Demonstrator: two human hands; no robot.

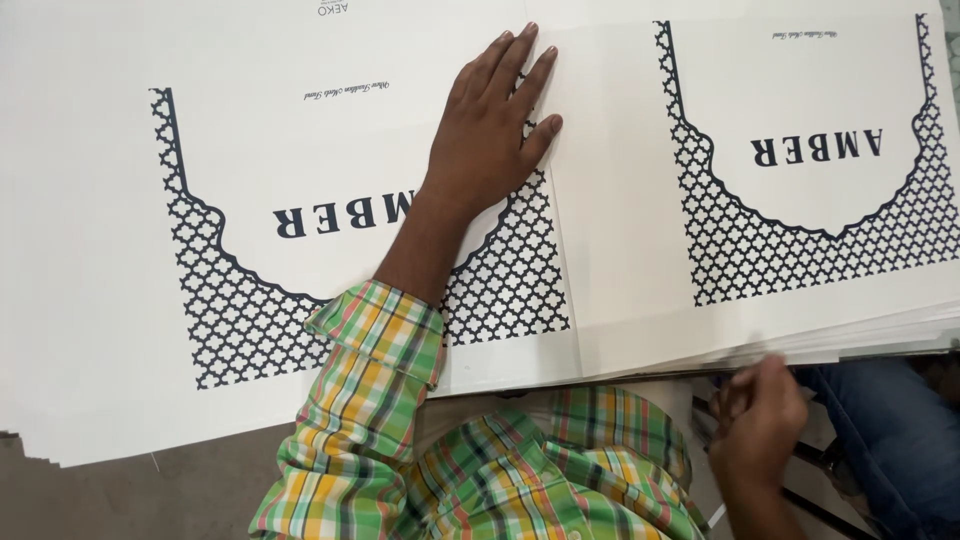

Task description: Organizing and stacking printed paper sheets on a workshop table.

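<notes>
A thick stack of large white printed sheets [620,250] covers most of the view. Each sheet has dark lattice-pattern panels with curved edges and dark lettering. My left hand [492,125] lies flat on the top sheet near the middle, palm down and fingers spread, holding nothing. Its green, yellow and red checked sleeve [375,370] reaches up from the lower centre. My right hand [760,420] is at the lower right, blurred, with fingers curled against the fanned front edge of the stack [850,335]. Whether it grips any sheets is unclear.
The stack's near edge overhangs a grey-brown surface [150,500] at the lower left. My checked shirt [520,470] fills the bottom centre. Blue fabric [890,430] shows under the stack at the lower right.
</notes>
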